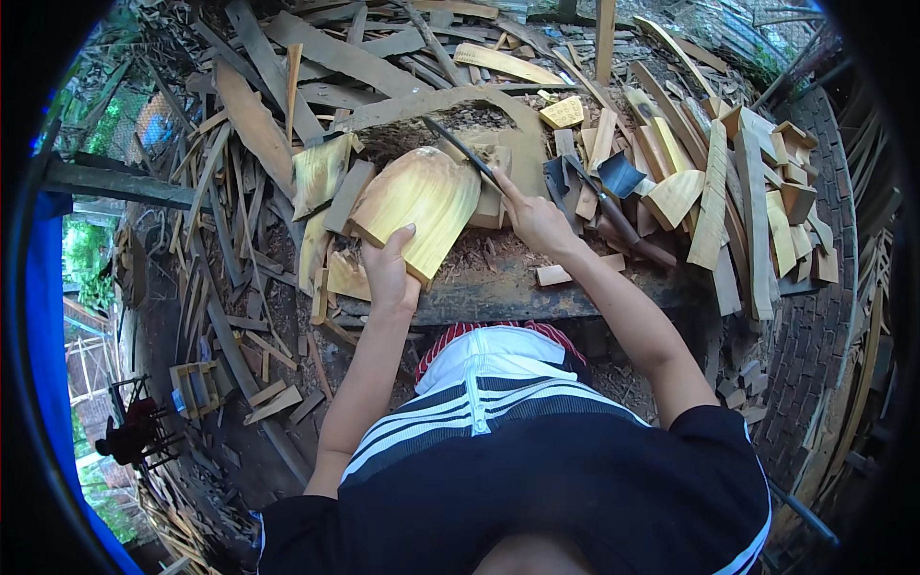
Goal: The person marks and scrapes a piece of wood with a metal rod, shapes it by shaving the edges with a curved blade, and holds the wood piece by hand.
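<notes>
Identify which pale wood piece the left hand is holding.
The big rounded slab under the left hand; it is the largest, resting on the dark bench.

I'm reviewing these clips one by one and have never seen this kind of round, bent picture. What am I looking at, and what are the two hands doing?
There is no machine here. A camera worn on a person's head looks down at their own bare hands, and its wide lens bends straight edges near the rim. The left hand grips the near edge of a pale, rounded wooden slab resting on a dark work block. The right hand holds a thin dark blade whose far end reaches past the slab. Beside it lie a hatchet and stacked cut wood pieces, with scrap planks heaped beyond.
</notes>
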`<state>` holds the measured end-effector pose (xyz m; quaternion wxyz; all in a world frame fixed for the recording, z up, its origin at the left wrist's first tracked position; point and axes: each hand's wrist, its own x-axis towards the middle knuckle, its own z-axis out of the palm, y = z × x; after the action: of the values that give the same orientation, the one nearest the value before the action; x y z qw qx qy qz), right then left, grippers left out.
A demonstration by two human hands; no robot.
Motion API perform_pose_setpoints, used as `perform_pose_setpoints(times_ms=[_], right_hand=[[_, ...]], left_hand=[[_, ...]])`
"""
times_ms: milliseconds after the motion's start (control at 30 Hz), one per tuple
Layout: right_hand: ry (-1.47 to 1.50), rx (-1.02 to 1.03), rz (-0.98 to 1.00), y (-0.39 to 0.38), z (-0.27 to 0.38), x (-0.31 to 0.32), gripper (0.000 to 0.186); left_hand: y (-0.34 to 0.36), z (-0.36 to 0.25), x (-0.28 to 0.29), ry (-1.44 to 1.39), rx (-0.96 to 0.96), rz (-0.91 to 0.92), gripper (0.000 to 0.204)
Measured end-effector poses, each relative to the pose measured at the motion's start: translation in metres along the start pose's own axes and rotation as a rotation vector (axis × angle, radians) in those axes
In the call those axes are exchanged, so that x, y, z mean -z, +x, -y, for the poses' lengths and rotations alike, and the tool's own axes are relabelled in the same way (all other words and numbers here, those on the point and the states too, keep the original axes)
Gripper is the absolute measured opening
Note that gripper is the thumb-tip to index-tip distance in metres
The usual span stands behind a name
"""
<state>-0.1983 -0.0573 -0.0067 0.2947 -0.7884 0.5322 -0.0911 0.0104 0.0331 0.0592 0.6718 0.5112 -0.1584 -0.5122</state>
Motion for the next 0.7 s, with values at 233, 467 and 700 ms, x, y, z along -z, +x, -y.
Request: perform_pose_setpoints(times_ms=[233, 467, 700], right_hand=[[0.313, 0.015, -0.147, 0.008, 0.02, 0.045, 0.053], [0.268, 0.242, -0.403, 0.0, 0.027, 0.033, 0.054], [0.204, -0.054, 0.072, 0.012, -0.01, 0.016, 0.053]], left_hand=[[0.002, 0.004, 0.004, 0.01, -0.022, 0.009, 0.058], [0.001, 0.001, 0.0, -0.012, -0.009, 0.019, 0.059], [0.008, 0.009, 0.014, -0.038, 0.029, 0.031, 0.06]])
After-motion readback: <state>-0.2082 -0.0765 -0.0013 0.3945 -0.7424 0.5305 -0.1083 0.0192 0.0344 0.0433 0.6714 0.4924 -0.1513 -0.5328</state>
